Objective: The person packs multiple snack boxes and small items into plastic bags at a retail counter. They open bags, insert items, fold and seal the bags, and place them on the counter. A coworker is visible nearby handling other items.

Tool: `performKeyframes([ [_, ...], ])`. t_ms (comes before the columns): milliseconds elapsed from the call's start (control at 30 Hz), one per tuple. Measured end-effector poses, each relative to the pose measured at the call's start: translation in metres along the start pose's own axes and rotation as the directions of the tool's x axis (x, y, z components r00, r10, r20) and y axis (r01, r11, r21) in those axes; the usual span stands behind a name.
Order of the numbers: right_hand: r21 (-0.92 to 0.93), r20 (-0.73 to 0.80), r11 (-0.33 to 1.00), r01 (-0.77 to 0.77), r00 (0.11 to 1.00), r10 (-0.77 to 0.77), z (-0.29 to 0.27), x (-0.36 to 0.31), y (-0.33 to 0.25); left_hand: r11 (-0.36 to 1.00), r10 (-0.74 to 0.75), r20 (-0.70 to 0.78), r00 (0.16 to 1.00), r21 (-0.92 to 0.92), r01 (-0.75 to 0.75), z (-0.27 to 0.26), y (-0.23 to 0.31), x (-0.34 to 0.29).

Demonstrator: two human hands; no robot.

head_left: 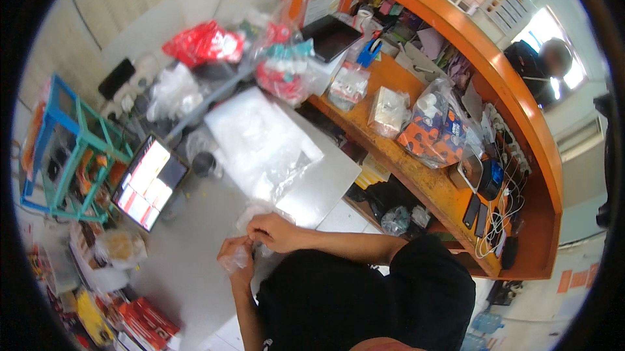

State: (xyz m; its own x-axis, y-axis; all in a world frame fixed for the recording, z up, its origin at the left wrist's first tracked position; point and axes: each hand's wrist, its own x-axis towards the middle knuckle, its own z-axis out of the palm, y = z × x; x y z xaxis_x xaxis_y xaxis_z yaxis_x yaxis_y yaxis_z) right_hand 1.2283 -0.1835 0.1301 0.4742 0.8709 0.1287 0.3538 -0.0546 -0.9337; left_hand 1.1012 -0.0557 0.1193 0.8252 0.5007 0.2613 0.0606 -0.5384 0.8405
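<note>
My left hand (236, 258) and my right hand (273, 232) meet close together near the front edge of the grey metal table (189, 253). Both are closed, fingers pinched on a thin clear plastic bag (256, 210). Part of it shows beyond my right hand, and some clear film lies against my left palm. What the bag contains, if anything, I cannot make out. Just past my hands lies a stack of white plastic sheets or bags (250, 133). A lit tablet screen (151, 182) stands to the left.
Red bags (205, 44) and white bags (174, 93) crowd the table's far end. A green and blue rack (78, 149) stands left. The orange counter (416, 149) at right carries boxes, a bagged orange package (437, 123) and cables. A person (526, 68) is beyond it.
</note>
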Motion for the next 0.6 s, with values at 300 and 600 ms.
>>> performKeyframes([
  [300,-0.535,-0.276,0.806,-0.254,0.954,0.118,0.015,0.010,0.009,0.949,0.207,0.142,0.968,0.211,-0.234,-0.005,-0.008,-0.008],
  [600,-0.287,-0.506,0.955,-0.072,0.858,-0.087,-0.020,-0.061,0.013,0.938,0.043,0.019,0.999,0.343,-0.046,-0.013,-0.001,-0.021],
])
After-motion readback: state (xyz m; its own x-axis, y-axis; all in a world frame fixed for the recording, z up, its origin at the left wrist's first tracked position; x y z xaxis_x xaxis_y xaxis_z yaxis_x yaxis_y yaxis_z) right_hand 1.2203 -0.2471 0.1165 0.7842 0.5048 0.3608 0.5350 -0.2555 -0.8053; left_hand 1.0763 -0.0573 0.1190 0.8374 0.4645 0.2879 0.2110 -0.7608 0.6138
